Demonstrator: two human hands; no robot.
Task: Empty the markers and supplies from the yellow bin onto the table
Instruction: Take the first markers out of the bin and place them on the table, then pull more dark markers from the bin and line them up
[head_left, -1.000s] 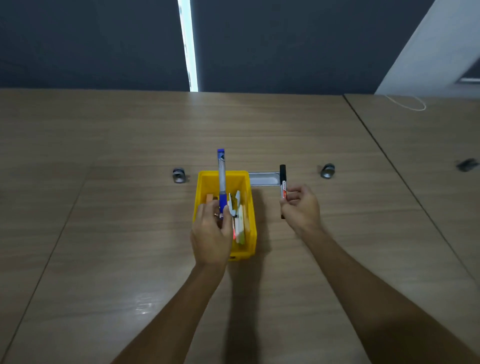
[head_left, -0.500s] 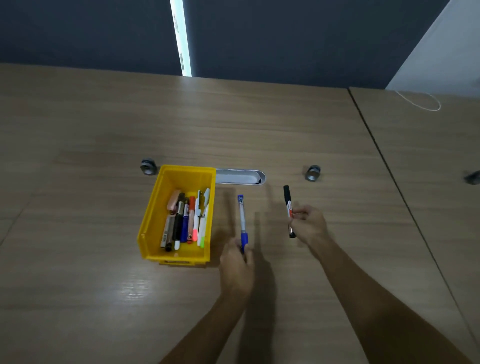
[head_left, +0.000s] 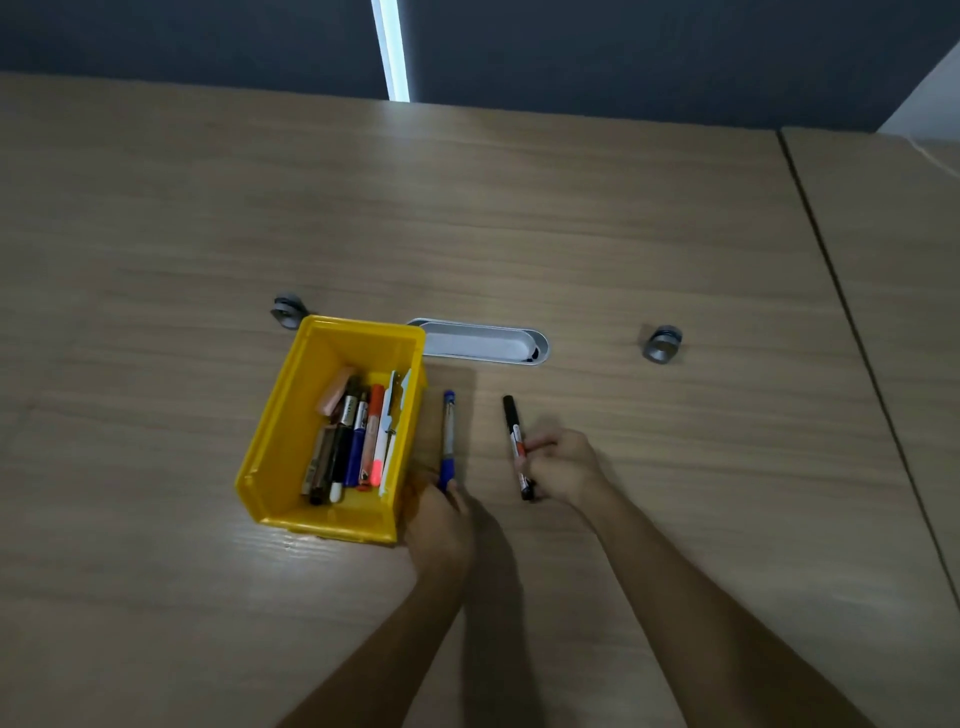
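Note:
The yellow bin (head_left: 291, 415) sits on the wooden table (head_left: 519, 234), left of centre, holding several markers (head_left: 358, 441) and a pinkish eraser (head_left: 336, 397). Just right of the bin lies a blue marker (head_left: 448, 431), pointing away from me; my left hand (head_left: 439, 512) grips its near end, low at the table surface. Further right, my right hand (head_left: 563, 465) holds a black marker (head_left: 514, 431) with a red-and-white label around its lower half, also low over the table.
A grey oval cable slot (head_left: 483, 343) lies in the table behind the bin. Two round grey fittings (head_left: 287, 310) (head_left: 661, 344) flank it. A seam (head_left: 857, 364) divides this table from another on the right.
My left hand lifted the blue marker from the bin and brought it down to the table right of the bin. My right hand stayed on the black marker. The camera view shifted.

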